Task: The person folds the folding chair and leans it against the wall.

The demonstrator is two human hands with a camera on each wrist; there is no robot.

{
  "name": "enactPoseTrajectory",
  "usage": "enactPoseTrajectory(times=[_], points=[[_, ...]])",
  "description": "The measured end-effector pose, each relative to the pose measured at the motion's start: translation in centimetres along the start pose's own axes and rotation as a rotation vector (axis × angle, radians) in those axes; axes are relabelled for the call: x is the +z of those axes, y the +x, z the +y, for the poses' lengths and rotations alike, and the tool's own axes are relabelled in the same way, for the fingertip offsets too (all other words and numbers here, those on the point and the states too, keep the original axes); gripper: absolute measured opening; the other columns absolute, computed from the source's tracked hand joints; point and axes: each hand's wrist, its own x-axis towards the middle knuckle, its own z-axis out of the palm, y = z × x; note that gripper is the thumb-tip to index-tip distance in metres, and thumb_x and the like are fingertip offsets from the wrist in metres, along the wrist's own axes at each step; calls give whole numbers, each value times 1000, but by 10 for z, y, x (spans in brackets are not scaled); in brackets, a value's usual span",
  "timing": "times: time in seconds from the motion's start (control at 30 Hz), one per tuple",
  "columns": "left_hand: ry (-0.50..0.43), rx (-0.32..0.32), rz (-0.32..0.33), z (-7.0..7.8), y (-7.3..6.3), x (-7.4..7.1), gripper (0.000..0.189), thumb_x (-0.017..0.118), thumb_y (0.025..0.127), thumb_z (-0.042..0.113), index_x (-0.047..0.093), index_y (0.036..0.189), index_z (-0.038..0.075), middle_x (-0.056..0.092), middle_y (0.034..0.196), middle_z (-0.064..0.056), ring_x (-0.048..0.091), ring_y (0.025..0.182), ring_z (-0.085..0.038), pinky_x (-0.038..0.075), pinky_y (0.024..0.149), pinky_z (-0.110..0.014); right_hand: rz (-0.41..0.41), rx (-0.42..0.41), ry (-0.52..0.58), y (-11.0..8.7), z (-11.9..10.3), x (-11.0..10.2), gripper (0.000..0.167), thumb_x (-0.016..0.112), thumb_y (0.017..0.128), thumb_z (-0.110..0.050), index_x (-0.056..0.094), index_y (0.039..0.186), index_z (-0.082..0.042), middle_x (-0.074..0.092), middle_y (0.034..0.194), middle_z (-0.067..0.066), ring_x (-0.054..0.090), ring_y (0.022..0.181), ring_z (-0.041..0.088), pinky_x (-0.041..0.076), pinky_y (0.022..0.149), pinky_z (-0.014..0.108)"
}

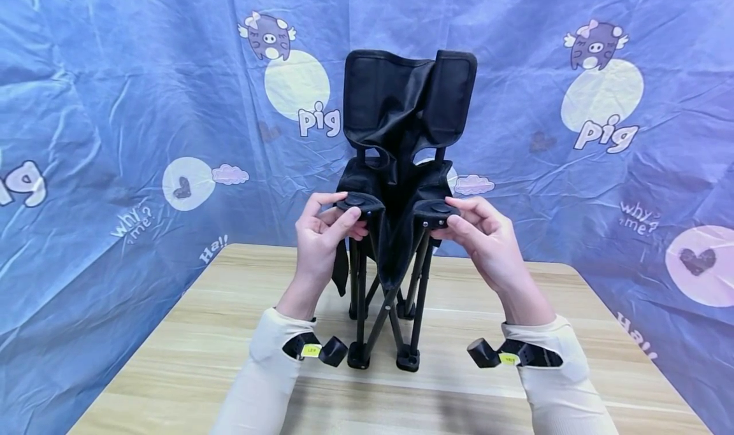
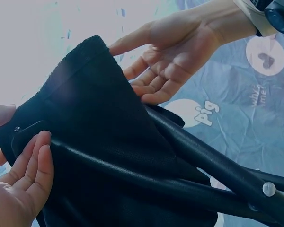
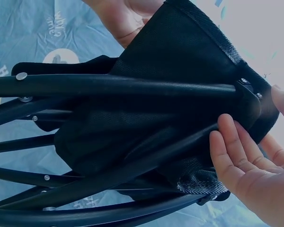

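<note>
A small black folding chair (image 1: 378, 94) stands partly folded on the table, its backrest upright and its fabric seat (image 1: 392, 256) sagging into a deep fold between the front corners. My left hand (image 1: 322, 234) pinches the left front corner (image 1: 361, 202), thumb on the front and fingers around the side. The right front corner (image 1: 431, 211) is held likewise by my right hand (image 1: 490, 239). Crossed metal legs (image 1: 387, 309) run below to plastic feet. In the left wrist view, fingers (image 2: 33, 175) lie against the corner's underside, beside a dark tube.
The chair's feet (image 1: 408, 358) rest on a light wooden table (image 1: 229, 358). Behind it hangs a blue curtain (image 1: 143, 91) with pig prints. Each wrist wears a strapped black camera (image 1: 332, 352), close to the chair's front legs.
</note>
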Motion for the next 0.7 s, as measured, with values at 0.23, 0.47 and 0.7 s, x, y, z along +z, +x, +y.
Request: enactPoseTrajectory(times=[0.23, 0.47, 0.7], points=[[4, -10, -20, 1, 0, 3, 27, 63, 86, -4, 61, 108, 13, 72, 76, -5, 69, 62, -14, 58, 56, -26, 4, 5, -27, 2, 1, 5, 26, 54, 98, 6, 65, 120, -4, 71, 108, 10, 72, 87, 23, 58, 85, 35], [6, -34, -42, 2, 1, 6, 27, 63, 86, -3, 61, 107, 15, 72, 76, -5, 69, 62, -14, 58, 58, -27, 5, 11, -36, 4, 1, 9, 26, 55, 98, 5, 66, 119, -4, 72, 106, 10, 72, 84, 21, 58, 85, 33], [12, -46, -72, 4, 0, 7, 28, 64, 85, -2, 60, 106, 16, 72, 76, -5, 69, 61, -14, 59, 57, -27, -2, 14, -26, 5, 2, 12, 25, 56, 97, 5, 66, 118, -5, 72, 103, 9, 72, 80, 21, 58, 84, 33]])
